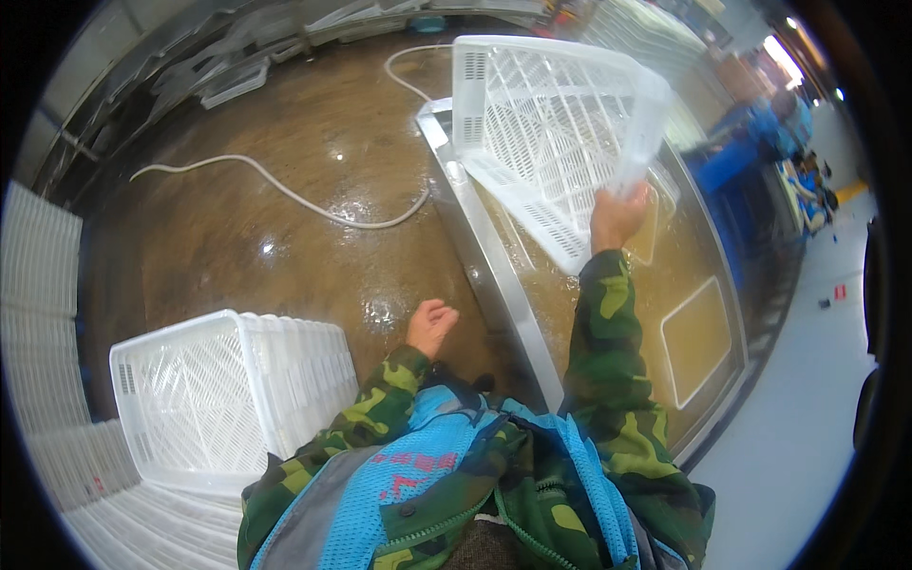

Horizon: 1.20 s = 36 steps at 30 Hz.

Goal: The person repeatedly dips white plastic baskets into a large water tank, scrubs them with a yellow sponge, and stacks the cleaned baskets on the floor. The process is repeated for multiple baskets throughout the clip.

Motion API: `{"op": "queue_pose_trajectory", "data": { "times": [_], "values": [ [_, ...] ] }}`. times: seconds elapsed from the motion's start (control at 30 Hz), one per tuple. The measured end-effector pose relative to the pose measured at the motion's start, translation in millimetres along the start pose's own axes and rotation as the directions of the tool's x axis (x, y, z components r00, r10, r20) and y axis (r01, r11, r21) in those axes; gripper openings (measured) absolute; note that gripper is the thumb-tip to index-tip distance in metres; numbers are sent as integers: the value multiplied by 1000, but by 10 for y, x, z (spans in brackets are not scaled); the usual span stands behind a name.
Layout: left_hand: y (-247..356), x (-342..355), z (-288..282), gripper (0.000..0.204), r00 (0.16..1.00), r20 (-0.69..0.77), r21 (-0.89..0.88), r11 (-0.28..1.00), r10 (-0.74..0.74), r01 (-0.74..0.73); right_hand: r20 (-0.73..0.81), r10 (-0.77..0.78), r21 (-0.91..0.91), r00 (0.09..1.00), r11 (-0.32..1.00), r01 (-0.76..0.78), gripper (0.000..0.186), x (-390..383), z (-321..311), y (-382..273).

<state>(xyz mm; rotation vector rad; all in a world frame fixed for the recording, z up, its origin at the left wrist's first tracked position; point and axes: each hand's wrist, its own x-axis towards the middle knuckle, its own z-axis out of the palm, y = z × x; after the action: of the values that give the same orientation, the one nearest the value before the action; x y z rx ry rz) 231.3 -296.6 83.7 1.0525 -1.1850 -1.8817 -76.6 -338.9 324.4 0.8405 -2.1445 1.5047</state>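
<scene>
My right hand (618, 218) grips the near right edge of a white slatted plastic crate (560, 142). The crate is tilted over a metal tank (518, 313) of cloudy yellowish-brown water (646, 351), its lower corner close to the surface. My left hand (432, 328) hangs left of the tank, above the wet floor, with its fingers curled in and nothing visible in them. In the water, a white rectangular rim (668, 372) shows at the near right, and another pale rim lies partly behind my right hand.
Nested white crates (309, 370) lie on their side at the lower left, beside taller white stacks (40, 275). A pale hose (275, 180) snakes across the wet brown floor (209, 247). Blue containers (727, 185) stand beyond the tank, with people farther right.
</scene>
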Motion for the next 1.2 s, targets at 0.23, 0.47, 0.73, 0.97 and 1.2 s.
{"op": "queue_pose_trajectory", "data": {
  "times": [0.23,0.47,0.73,0.97,1.2],
  "values": [
    [280,225,1047,55,947,159,13,960,-280,281,20,777,719,629,426,-549,31,-967,-936,1151],
    [-168,555,1511,42,917,190,78,937,-350,341,93,973,820,212,46,-570,46,-1966,-927,1906],
    [-530,945,1508,52,910,221,251,922,-352,295,5,858,38,514,513,-857,30,-2388,-2305,2954],
    [-530,777,1172,53,967,143,662,746,-212,66,-40,857,-796,513,283,-535,55,-2655,-3952,4467],
    [-409,624,1448,58,924,244,483,863,-294,147,86,940,-867,329,233,-440,41,-2884,-3786,5387]
  ]
}}
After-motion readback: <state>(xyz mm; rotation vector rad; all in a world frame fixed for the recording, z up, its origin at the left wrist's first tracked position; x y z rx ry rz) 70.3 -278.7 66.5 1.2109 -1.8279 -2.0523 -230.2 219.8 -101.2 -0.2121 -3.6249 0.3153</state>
